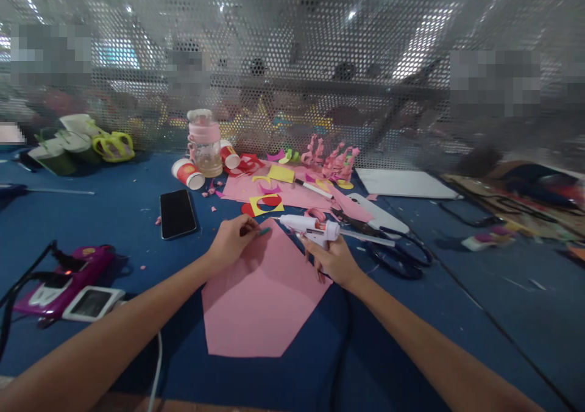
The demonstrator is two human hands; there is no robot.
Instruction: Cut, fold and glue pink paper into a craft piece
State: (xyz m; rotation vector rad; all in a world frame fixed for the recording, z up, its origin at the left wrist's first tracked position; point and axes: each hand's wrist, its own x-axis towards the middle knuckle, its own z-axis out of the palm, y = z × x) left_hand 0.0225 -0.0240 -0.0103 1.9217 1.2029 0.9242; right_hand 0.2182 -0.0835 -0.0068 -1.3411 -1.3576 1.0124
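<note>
A pink foam or paper sheet [260, 302] with cut corners lies flat on the blue table in front of me. My left hand [234, 241] is closed at its upper left edge, thumb and fingers pinching there. A small teal spot shows at the fingertips; I cannot tell what it is. My right hand [333, 258] grips a white hot glue gun [311, 226] above the sheet's right side. Its nozzle points left, close to the sheet's top corner, and a clear glue stick [368, 237] sticks out of its back.
Scissors [397, 256], a marker [314, 188], pink scraps and a yellow cut-out [265, 205] lie beyond the sheet. Left are a phone [177, 214], paper cups [188, 174], a bottle [204, 144] and a purple power strip [68, 284]. Perforated metal [274, 83] stands behind.
</note>
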